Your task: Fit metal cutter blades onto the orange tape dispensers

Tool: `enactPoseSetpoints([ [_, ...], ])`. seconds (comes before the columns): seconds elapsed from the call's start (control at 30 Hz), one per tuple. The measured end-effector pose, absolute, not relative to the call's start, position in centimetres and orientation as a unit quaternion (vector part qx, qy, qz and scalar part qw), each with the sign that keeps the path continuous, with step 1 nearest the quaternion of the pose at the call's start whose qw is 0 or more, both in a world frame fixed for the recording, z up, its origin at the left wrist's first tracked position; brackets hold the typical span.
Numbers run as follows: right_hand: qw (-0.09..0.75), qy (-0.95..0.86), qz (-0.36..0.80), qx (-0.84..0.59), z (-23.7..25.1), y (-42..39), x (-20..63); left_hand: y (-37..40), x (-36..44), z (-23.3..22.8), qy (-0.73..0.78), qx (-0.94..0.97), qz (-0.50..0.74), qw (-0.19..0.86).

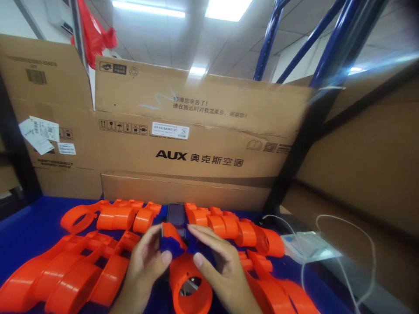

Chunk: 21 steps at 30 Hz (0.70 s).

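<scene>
An orange plastic part with a round tube-like ring (pixel 178 301) is between my hands, the ring's opening turned toward me. My left hand (pixel 145 261) grips the part's upper end, where a dark blue piece (pixel 172 245) sits against the orange. My right hand (pixel 224 264) has its thumb by the top of the ring and its fingers stretched forward around another dark blue piece (pixel 194 245), mostly hidden by the hand. Just beyond my fingertips lies a dark phone-like device (pixel 176 214).
Orange ringed parts stand in rows on the blue table (pixel 19 226), left (pixel 75 279) and right (pixel 247 233). A large cardboard box (pixel 131 152) walls off the back. At right are a clear plastic bag (pixel 310 246), a white cable (pixel 373 253) and a dark rack post (pixel 291 165).
</scene>
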State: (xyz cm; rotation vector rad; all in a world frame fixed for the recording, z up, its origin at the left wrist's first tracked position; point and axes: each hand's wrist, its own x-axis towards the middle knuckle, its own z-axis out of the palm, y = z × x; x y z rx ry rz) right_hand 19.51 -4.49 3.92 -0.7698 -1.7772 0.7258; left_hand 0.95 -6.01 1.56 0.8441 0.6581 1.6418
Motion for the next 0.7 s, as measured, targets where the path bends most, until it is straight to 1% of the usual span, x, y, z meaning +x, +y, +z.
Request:
enactPoseSetpoints([
  [0.33, 0.497, -0.750, 0.294, -0.321, 4.2, -4.8, 18.9, -5.7, 0.5, 0.1, 0.244, 0.394, 0.695, 0.550],
  [0.7, 0.463, -0.758, 0.309, -0.339, 3.0, -4.8, 19.7, -5.4, 0.0, -1.4, 0.179, 0.455, 0.694, 0.528],
])
